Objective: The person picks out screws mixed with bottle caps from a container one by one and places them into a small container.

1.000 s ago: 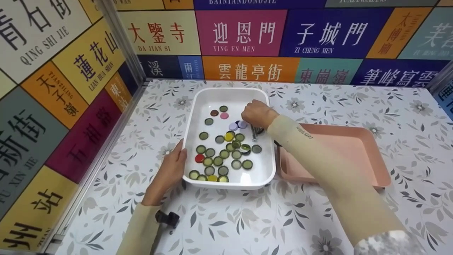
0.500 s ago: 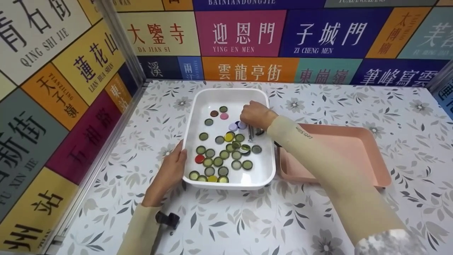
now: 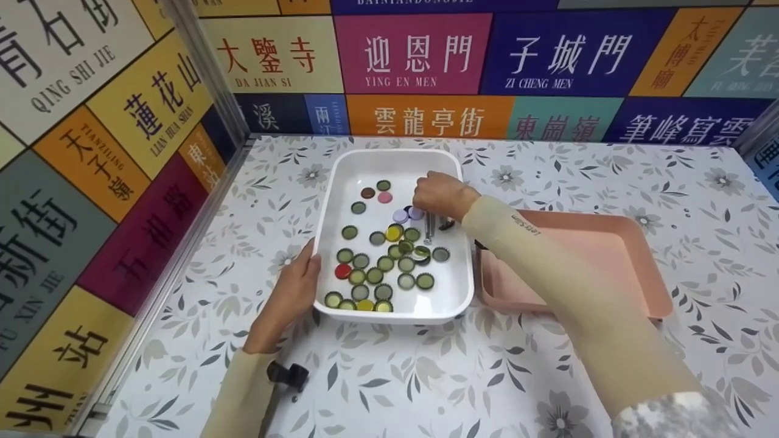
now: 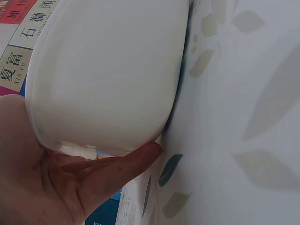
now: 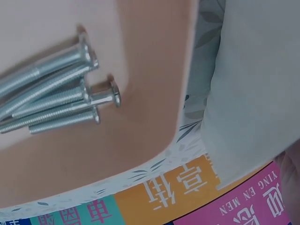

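Note:
A white tray (image 3: 432,304) holds several bottle caps (image 3: 385,263), mostly undersides up, with a few coloured tops showing. My left hand (image 3: 295,289) rests against its left outer wall, fingers stretched along the side; in the left wrist view that hand (image 4: 89,183) touches the wall near the table. Over the right side of the tray, my right hand (image 3: 444,196) is curled, with silver bolts (image 3: 428,231) showing below it, apparently pinched. Its fingertips are hidden from the head view. In the right wrist view, several silver bolts (image 5: 56,89) lie inside the pink tray.
The pink tray (image 3: 657,280) stands right of the white one, partly covered by my right forearm. Flowered cloth (image 3: 395,377) covers the table. Printed panels (image 3: 414,55) rise behind and at the left. A black strap device (image 3: 288,375) sits at my left wrist.
The silver bolts under my right hand have shifted slightly left and now point more straight down. My right hand has barely moved; my left hand stays on the tray wall.

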Available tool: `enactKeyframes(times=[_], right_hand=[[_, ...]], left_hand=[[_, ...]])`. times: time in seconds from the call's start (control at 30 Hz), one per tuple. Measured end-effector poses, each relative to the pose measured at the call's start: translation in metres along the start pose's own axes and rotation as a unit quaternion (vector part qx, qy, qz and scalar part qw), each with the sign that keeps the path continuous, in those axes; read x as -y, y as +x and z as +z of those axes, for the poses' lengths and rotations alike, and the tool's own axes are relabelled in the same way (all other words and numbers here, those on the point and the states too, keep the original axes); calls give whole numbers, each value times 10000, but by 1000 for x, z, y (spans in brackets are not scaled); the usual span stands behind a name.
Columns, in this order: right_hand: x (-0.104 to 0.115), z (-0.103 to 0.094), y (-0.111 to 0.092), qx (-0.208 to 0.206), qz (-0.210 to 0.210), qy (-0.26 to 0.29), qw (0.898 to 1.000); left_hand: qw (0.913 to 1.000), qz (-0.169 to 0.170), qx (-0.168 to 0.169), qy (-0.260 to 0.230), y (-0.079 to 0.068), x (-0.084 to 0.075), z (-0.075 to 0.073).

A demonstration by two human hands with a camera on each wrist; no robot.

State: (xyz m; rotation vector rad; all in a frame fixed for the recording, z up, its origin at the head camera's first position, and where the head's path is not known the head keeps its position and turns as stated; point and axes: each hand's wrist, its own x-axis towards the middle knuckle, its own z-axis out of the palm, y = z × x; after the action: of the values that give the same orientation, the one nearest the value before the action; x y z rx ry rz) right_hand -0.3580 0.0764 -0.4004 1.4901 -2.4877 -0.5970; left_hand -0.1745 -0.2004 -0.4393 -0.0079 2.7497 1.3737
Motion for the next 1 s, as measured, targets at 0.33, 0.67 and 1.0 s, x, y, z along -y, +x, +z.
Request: enactKeyframes(times=[0.33, 0.67, 1.0], right_hand=[[-9, -4, -8, -288, -277, -219, 9990], [-15, -10, -18, -401, -232, -185, 9988], [-22, -23, -27, -126, -103, 2, 9999]], left_hand=[[9998, -174, 35, -41, 1, -2, 0], [9997, -245, 63, -49, 0, -2, 2], [9998, -2, -90, 190, -1, -1, 1]])
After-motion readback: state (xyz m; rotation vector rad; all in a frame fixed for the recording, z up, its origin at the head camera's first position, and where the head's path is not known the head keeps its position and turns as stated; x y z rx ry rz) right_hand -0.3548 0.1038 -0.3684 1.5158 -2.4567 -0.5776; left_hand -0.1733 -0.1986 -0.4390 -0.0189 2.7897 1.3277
